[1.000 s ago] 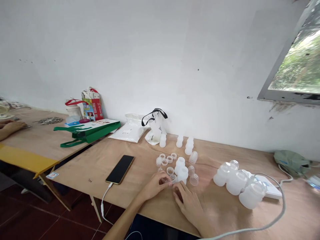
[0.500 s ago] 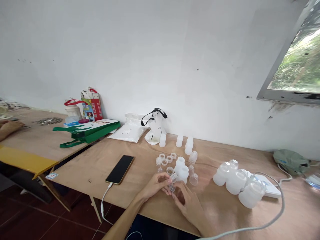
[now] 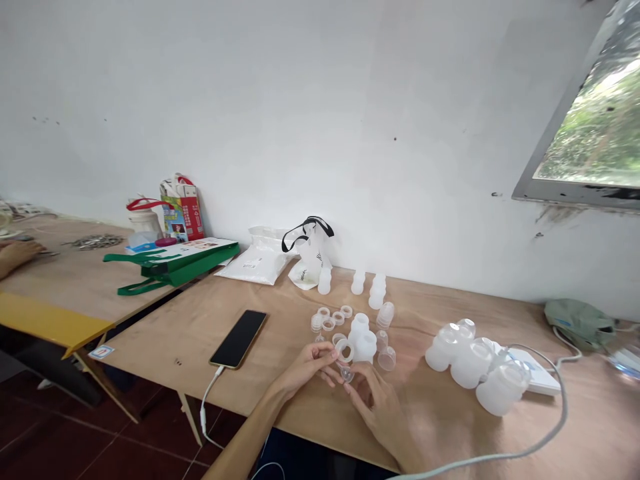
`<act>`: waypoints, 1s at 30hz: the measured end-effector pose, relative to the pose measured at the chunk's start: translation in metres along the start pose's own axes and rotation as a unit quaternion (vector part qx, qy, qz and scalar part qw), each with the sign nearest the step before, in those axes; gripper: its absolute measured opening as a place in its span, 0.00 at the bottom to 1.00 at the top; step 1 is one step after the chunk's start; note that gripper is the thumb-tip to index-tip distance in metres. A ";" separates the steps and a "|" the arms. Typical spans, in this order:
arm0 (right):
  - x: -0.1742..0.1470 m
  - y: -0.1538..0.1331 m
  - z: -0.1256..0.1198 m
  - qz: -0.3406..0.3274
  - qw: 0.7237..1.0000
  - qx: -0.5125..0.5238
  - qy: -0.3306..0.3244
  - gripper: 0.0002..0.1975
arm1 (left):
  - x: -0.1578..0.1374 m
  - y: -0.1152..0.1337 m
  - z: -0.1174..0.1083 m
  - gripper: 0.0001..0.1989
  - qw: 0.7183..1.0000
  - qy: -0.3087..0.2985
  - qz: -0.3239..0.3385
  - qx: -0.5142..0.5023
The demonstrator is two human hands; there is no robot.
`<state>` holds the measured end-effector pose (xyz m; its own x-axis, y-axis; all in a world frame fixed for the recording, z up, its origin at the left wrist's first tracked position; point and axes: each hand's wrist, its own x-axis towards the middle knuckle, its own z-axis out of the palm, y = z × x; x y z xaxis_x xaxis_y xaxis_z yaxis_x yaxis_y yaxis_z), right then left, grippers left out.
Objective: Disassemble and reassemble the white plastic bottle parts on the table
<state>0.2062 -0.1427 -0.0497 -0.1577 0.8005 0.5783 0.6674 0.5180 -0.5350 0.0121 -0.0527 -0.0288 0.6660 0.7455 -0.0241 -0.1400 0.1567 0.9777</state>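
Observation:
My left hand (image 3: 306,370) pinches a translucent screw ring (image 3: 338,353), its round opening turned toward me. Just below the ring, the fingertips of my right hand (image 3: 377,403) are closed on a small clear bottle teat (image 3: 347,375). The left fingers come very close to the teat; whether they touch it I cannot tell. Behind my hands stand frosted baby bottle bodies (image 3: 364,345). More loose rings (image 3: 328,325) lie to their left, and clear domed caps (image 3: 387,359) rest to their right.
A phone (image 3: 239,339) on a white cable lies to the left. Several capped bottles (image 3: 469,362) stand at right, near a white box (image 3: 537,373) and a grey cable (image 3: 564,413). White bags (image 3: 260,257) lean by the wall. Another person's hand (image 3: 20,255) is far left.
The ring in my left hand has tipped, from nearly edge-on to showing its open hole. My right hand keeps the teat beneath it, almost unmoved.

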 end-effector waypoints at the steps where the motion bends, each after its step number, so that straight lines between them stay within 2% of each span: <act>1: 0.000 0.000 0.000 -0.001 1.000 0.006 0.006 0.09 | 0.000 0.000 0.000 0.26 1.000 -0.002 -0.001 -0.001; 9: -0.001 0.006 0.003 0.008 0.998 0.051 0.029 0.07 | -0.002 0.002 0.002 0.26 1.000 -0.018 0.014 0.005; 13: -0.003 0.008 0.003 -0.002 0.996 0.042 0.080 0.06 | 0.001 0.001 0.002 0.26 0.997 0.020 0.064 0.038; 17: -0.003 0.006 0.001 -0.011 0.991 0.021 0.129 0.10 | 0.002 -0.001 0.003 0.25 0.990 0.041 0.093 0.097; 23: -0.002 0.005 -0.001 -0.017 0.991 -0.008 0.134 0.15 | 0.005 -0.011 0.013 0.16 0.969 0.041 0.140 0.200; 27: -0.003 0.009 0.000 -0.012 0.986 -0.023 0.164 0.15 | 0.006 -0.017 0.014 0.22 0.959 0.064 0.143 0.234; 30: -0.003 0.011 0.001 -0.004 0.987 -0.035 0.158 0.15 | 0.005 -0.015 0.015 0.20 0.929 0.082 0.180 0.314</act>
<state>0.2129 -0.1389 -0.0579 0.0649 0.6569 0.7512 0.7177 0.4923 -0.4925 0.0284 -0.0605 -0.0401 0.5310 0.7734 0.3463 0.1574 -0.4915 0.8565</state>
